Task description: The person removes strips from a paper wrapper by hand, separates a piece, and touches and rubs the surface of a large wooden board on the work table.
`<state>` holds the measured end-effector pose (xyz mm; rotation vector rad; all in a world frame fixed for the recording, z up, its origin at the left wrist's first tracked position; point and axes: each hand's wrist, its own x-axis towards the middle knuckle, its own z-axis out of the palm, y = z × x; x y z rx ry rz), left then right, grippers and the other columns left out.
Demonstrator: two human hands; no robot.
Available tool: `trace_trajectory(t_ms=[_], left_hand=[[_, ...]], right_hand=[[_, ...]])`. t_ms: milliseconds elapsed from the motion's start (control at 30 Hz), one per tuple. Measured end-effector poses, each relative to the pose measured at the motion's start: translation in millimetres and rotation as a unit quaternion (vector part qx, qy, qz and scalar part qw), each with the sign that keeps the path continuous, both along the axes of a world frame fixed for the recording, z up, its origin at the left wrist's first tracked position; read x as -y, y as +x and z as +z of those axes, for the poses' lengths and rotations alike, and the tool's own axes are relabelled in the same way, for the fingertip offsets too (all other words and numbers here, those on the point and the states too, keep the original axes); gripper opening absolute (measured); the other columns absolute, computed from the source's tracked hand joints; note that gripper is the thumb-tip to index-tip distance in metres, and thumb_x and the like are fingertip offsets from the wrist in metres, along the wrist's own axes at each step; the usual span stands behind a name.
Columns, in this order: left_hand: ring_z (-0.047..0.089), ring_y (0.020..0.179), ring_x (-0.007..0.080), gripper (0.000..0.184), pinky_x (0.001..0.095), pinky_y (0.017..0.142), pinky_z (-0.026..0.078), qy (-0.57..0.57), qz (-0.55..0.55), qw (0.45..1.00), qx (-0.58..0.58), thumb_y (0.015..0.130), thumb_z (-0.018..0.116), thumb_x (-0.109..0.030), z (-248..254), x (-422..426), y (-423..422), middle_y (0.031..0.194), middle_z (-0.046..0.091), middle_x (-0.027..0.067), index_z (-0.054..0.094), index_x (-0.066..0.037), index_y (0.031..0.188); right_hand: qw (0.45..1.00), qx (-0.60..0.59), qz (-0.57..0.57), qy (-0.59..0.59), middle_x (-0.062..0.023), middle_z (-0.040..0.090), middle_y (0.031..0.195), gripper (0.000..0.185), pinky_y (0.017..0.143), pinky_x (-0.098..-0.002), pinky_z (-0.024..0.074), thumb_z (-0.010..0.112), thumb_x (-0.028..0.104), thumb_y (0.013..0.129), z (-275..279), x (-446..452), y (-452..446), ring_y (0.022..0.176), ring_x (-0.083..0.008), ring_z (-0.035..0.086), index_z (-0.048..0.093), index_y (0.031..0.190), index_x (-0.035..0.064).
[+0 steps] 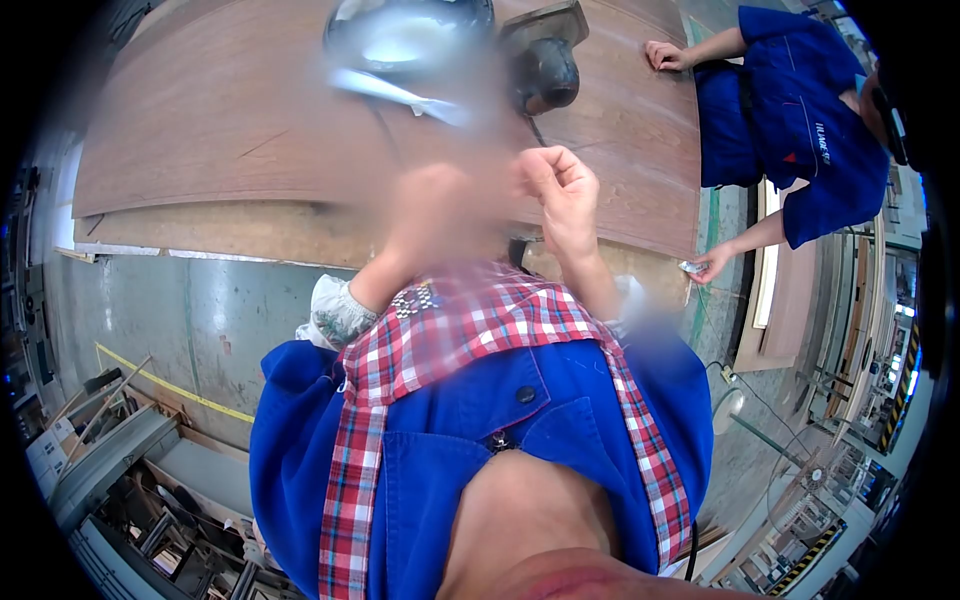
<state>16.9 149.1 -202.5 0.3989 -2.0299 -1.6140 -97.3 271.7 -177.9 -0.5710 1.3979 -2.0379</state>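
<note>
At the near edge of the board point(190, 150), the right hand point(570, 205) curls closed, contents unclear; the left hand point(428, 205) is too blurred to tell.

Fairly bright, even light, seemingly from above, falls on the wood-grain panel point(630, 125) beneath the fingers point(572, 168); the right hand point(573, 215) is crisp at the knuckles but soft toward its fingertips. Just beside, a milky smear blurs the left hand point(432, 205). Past the fingers, white glare washes out a glossy dark rounded object point(410, 40). Left of them, the floor point(225, 330) shows pale reflections; farthest out, fisheye distortion bends the surroundings into black corners
</note>
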Motion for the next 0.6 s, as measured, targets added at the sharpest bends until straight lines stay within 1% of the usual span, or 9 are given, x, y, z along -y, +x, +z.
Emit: trace_trajectory(t_ms=[33, 100, 200, 300, 433, 500, 533, 600], left_hand=[[0.047, 0.057, 0.0082, 0.012, 0.0203, 0.055, 0.036, 0.031, 0.011, 0.999, -0.005, 0.076, 0.051, -0.004, 0, -1, 0, 0.069, 0.06, 0.0095, 0.06, 0.002, 0.071], [0.046, 0.057, 0.0079, 0.013, 0.02, 0.055, 0.036, 0.051, 0.02, 0.998, -0.006, 0.077, 0.05, -0.004, -4, 0, 0, 0.069, 0.06, 0.0092, 0.06, 0.002, 0.072], [0.046, 0.057, 0.0075, 0.014, 0.0198, 0.055, 0.036, 0.038, 0.023, 0.999, -0.001, 0.08, 0.05, -0.007, -8, 2, 1, 0.069, 0.06, 0.0087, 0.06, 0.002, 0.073], [0.046, 0.057, 0.0072, 0.017, 0.0197, 0.055, 0.036, 0.049, 0.032, 0.998, -0.002, 0.083, 0.05, -0.011, -8, 2, 1, 0.07, 0.06, 0.0088, 0.06, 0.002, 0.077], [0.046, 0.058, 0.0074, 0.02, 0.0199, 0.056, 0.037, -0.015, -0.001, 1.0, 0.024, 0.087, 0.049, -0.015, -11, 5, 2, 0.076, 0.063, 0.0111, 0.061, 0.002, 0.086], [0.046, 0.058, 0.0076, 0.022, 0.02, 0.056, 0.037, -0.002, -0.018, 0.999, 0.038, 0.087, 0.05, -0.016, -11, 5, 2, 0.079, 0.064, 0.0123, 0.062, 0.002, 0.09], [0.046, 0.058, 0.0077, 0.023, 0.02, 0.057, 0.038, 0.036, -0.023, 0.998, 0.04, 0.088, 0.05, -0.017, -13, 4, 1, 0.08, 0.065, 0.0129, 0.063, 0.002, 0.093], [0.046, 0.059, 0.0074, 0.025, 0.0201, 0.057, 0.038, 0.184, -0.063, 0.98, 0.031, 0.088, 0.051, -0.019, -4, 2, 1, 0.081, 0.065, 0.0128, 0.063, 0.002, 0.096]], right_hand=[[1.0, -0.001, 0.001, 0.001, -0.0104, 0.063, 0.08, 0.016, 0.059, -0.0224, 0.0513, 0.058, 0.014, 0.087, 1, 0, 1, 0.066, -0.012, 0.06, 0.056, 0.087, -0.0026], [1.0, 0.001, -0.001, -0.002, -0.0103, 0.063, 0.079, 0.016, 0.059, -0.0224, 0.0512, 0.058, 0.014, 0.087, 1, -1, 1, 0.066, -0.0121, 0.06, 0.056, 0.087, -0.0024], [1.0, 0.008, -0.009, -0.009, -0.0101, 0.063, 0.079, 0.016, 0.059, -0.0223, 0.0511, 0.058, 0.014, 0.087, 0, -2, 0, 0.066, -0.0122, 0.06, 0.056, 0.088, -0.002], [1.0, 0.013, -0.015, -0.007, -0.0098, 0.063, 0.079, 0.016, 0.058, -0.022, 0.051, 0.058, 0.014, 0.087, 0, -3, -3, 0.066, -0.012, 0.061, 0.056, 0.088, -0.0015], [1.0, 0.017, -0.017, -0.004, -0.0095, 0.063, 0.079, 0.016, 0.058, -0.0217, 0.0508, 0.059, 0.015, 0.086, -1, -4, -4, 0.066, -0.0116, 0.061, 0.056, 0.088, -0.0013], [1.0, 0.021, -0.019, -0.003, -0.0093, 0.063, 0.079, 0.017, 0.058, -0.0216, 0.0507, 0.059, 0.015, 0.086, -1, -4, -4, 0.066, -0.0115, 0.061, 0.056, 0.088, -0.0013], [0.999, 0.025, -0.021, -0.002, -0.0093, 0.063, 0.079, 0.017, 0.057, -0.0216, 0.0506, 0.059, 0.015, 0.086, 1, -3, -4, 0.066, -0.0115, 0.061, 0.056, 0.088, -0.0014], [0.999, 0.028, -0.025, 0.002, -0.0092, 0.063, 0.079, 0.017, 0.057, -0.0215, 0.0506, 0.059, 0.015, 0.086, 1, -3, -4, 0.066, -0.0114, 0.061, 0.057, 0.088, -0.0014]])
